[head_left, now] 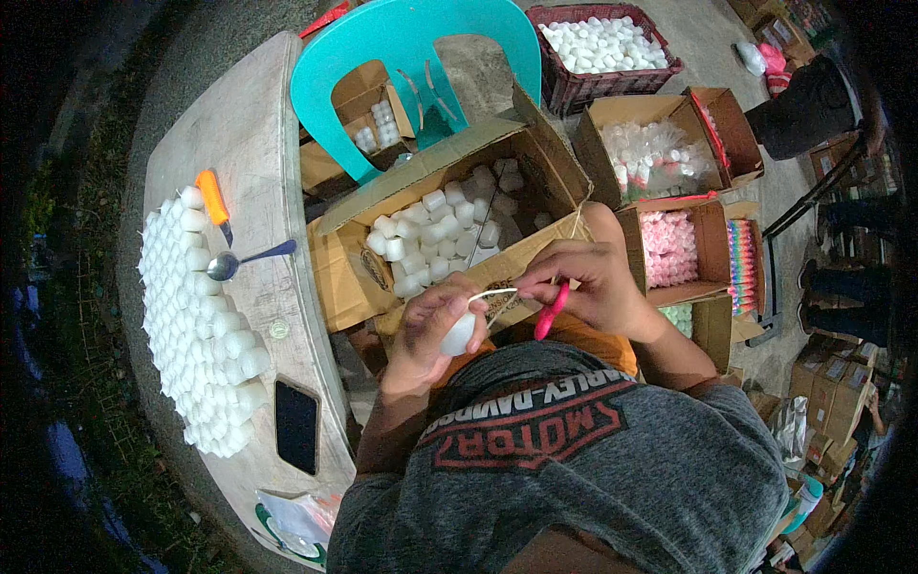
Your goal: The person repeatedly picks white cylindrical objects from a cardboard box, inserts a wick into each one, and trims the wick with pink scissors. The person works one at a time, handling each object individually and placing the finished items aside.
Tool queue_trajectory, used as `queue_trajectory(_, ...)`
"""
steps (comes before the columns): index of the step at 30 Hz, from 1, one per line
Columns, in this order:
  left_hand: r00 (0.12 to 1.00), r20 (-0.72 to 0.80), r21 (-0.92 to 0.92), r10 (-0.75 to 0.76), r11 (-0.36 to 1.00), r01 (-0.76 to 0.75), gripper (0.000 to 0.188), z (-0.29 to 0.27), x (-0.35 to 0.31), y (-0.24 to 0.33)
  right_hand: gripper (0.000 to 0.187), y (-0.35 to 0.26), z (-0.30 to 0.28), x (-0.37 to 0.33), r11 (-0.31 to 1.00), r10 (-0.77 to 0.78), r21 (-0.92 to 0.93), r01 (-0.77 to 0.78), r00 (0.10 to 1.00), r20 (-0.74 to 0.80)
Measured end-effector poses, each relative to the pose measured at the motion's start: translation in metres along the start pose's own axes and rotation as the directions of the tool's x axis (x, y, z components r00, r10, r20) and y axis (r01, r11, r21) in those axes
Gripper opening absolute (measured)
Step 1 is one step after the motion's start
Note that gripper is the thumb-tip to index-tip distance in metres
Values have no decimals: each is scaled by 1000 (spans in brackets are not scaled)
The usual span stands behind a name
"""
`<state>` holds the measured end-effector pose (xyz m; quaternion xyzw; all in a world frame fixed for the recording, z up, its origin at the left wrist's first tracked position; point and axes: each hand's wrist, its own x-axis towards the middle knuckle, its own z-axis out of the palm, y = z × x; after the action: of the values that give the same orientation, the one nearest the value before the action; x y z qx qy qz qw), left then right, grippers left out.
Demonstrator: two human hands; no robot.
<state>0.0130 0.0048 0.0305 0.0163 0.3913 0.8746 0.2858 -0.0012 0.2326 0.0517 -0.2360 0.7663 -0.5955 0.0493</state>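
Observation:
My left hand [430,330] is closed around a small white candle [460,335], held over my lap at the near side of an open cardboard box. A pale wick [492,292] runs from the candle across to my right hand [583,277], whose fingers pinch its end. Looped at those same fingers is a pink ring-handled tool [552,311], which looks like small scissors; its blades are hidden. Many loose white candles [430,230] lie in the cardboard box [335,277] in front of me.
On the table [220,115] at left stand rows of white candles [196,325], an orange-handled cutter [212,201], a spoon [239,260] and a phone [297,426]. A turquoise chair [320,77] stands beyond the box. A maroon crate [612,77] and boxes of coloured goods [669,247] are at right.

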Motion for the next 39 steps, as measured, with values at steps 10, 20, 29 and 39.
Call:
queue_trajectory(10, 935, 148, 914, 322, 317, -253, 8, 16, 6, -8, 22, -12, 20, 2, 996, -52, -72, 45, 994, -101)
queue_trajectory(20, 975, -79, 415, 207, 896, -156, 15, 8, 2, -16, 19, 4, 23, 4, 958, 24, 286, -24, 1000, 6)
queue_trajectory(29, 983, -125, 272, 136, 957, -98, 12, 14, 5, -15, 16, -2, 22, -3, 996, -81, 41, 83, 995, -50)
queue_trajectory(39, 989, -142, -52, -41, 998, 34, 11, 8, 3, -8, 24, -8, 29, -6, 946, -308, -143, 291, 944, -118)
